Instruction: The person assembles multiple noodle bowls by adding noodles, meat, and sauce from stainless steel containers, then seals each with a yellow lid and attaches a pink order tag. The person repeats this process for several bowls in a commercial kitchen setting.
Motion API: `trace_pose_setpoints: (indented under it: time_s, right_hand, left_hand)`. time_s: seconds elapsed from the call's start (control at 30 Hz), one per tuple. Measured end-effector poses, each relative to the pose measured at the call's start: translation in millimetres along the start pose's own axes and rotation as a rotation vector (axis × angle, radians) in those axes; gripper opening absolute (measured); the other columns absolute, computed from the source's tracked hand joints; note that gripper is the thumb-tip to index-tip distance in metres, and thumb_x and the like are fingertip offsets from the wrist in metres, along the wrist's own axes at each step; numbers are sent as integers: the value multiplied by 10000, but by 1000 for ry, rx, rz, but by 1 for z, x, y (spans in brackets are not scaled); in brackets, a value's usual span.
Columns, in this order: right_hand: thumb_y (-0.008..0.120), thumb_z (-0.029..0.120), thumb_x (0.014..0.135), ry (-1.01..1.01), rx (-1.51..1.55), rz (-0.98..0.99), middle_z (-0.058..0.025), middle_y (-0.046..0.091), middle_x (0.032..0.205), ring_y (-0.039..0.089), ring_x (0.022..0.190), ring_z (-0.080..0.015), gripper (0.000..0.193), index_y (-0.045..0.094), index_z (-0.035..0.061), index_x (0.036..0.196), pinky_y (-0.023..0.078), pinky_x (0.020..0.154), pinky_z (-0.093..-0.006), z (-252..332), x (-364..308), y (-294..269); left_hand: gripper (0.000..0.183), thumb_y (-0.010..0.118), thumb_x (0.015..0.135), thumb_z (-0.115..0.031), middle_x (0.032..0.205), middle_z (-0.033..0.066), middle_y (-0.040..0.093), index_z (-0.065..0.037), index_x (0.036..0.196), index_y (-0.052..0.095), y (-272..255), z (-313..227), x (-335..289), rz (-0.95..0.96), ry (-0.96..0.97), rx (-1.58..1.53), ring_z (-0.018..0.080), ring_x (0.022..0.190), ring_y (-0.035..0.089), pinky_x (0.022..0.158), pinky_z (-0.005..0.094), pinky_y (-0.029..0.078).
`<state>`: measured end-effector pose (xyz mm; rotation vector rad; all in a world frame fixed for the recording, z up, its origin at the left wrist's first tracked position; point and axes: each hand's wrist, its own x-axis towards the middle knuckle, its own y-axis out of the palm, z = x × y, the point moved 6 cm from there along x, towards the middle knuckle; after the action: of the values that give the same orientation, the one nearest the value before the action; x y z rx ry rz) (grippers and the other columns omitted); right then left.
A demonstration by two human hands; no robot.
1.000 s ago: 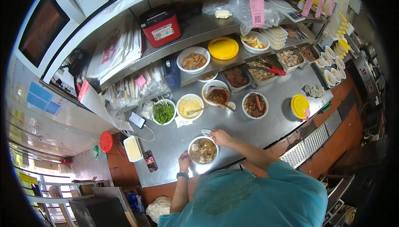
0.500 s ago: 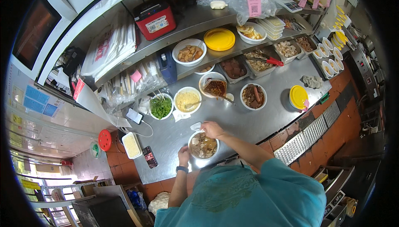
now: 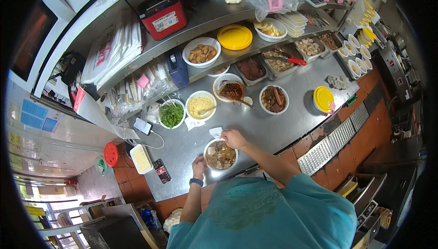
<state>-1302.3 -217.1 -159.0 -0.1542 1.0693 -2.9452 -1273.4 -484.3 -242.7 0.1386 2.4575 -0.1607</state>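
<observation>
Round white food bowl set on worktop, no long axis, two o'clock from left hand, seven from right hand; white tissue pinched by right fingers at rim's twelve; left fingers' grip cannot be told.

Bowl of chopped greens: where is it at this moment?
In the head view, the bowl of chopped greens stands left of centre on the steel counter, between the lit phone on its left and the bowl of pale-yellow mince on its right.
</observation>
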Motion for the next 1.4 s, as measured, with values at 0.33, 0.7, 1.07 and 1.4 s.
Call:
trace_pose_setpoints:
  time_s: [0.33,0.7,1.07,1.4]
  right_hand:
    - [615,97,815,-57,-321,-182,-111,671,1079,640,956,-355,160,709,78,944,525,875,-457,-15,10,-43]
    - [659,215,843,-188,-474,-107,-117,697,790,681,714,-290,134,697,97,892,541,661,-382,81,97,-216]
    - [586,134,846,-257,-1061,-72,-204,697,973,676,922,-392,226,632,83,1061,529,809,-505,-38,305,-287]
    - [646,250,891,-288,-1142,97,-255,665,1026,639,1000,-422,310,579,0,1062,526,852,-506,-84,357,-309]
  left_hand:
    - [276,615,928,-127,1043,66,666,-25,1185,629,2,4,-25,-24,-52,-228,176,921,654,758,312,570]
    - [179,611,966,-150,986,24,679,-71,1122,652,6,-5,-35,-40,39,-355,133,863,652,743,300,562]
    - [246,577,986,-224,953,63,679,-60,1168,601,-50,30,-101,-344,-28,-445,165,802,668,722,312,540]
    - [251,558,980,-237,1035,102,676,-66,1159,597,-66,111,-198,-545,-122,-451,218,918,673,776,342,540]
